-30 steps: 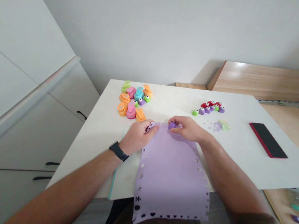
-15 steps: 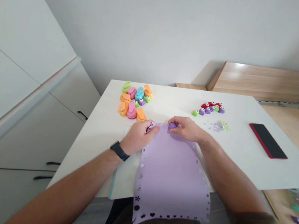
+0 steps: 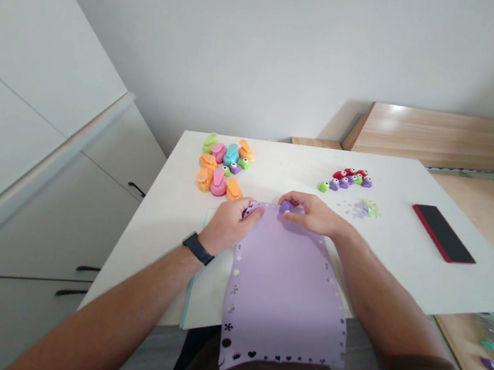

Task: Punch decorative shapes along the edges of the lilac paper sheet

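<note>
A sheet of purple paper [image 3: 285,287], with shapes punched along its borders, hangs over the table's front edge toward my body. My left hand [image 3: 230,222] pinches the sheet's far left corner between thumb and fingers. At the far edge of the paper, my right hand [image 3: 311,213] grips a small purple craft punch [image 3: 286,206]. Fingers partly cover the punch, so how far the paper sits in its slot is hidden. Small purple and green paper cut-outs [image 3: 362,209] lie on the table beyond my right hand.
Larger lever punches [image 3: 219,180] in orange, pink, blue and green cluster at the back left. Several small punches [image 3: 344,182] stand in rows at the back right. A black tablet-like slab [image 3: 444,234] with a red edge rests on the white table [image 3: 382,263].
My right hand and the punch have shifted very slightly to the right along the paper's far edge. My left hand keeps its hold on the corner.
</note>
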A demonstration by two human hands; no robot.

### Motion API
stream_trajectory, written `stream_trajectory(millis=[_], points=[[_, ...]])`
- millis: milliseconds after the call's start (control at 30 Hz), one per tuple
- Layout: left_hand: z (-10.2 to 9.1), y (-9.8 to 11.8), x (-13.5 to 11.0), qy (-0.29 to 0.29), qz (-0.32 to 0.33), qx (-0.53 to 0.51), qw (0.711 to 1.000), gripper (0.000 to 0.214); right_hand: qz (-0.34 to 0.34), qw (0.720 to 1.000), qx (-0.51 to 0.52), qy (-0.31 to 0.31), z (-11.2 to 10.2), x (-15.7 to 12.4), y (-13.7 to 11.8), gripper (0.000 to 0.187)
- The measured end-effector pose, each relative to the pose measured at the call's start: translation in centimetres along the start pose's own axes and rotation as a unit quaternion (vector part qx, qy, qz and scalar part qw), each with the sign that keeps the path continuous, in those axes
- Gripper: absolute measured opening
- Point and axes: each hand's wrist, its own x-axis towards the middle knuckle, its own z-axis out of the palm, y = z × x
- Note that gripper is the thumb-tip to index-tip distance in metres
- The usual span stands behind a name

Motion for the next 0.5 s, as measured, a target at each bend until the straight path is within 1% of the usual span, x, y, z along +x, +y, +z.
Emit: stream_trajectory(millis=[267, 500], points=[[0.01, -0.15, 0.07, -0.007, 0.001, -0.003, 1.0, 0.035, -0.005, 1.0, 0.024, 0.018, 0.07, 0.02, 0.22, 0.032], [0.12, -0.47, 0.09, -0.004, 0.006, -0.005, 1.0, 0.034, 0.01, 0.998, 0.051, 0.046, -0.37, 0.09, 0.27, 0.036]])
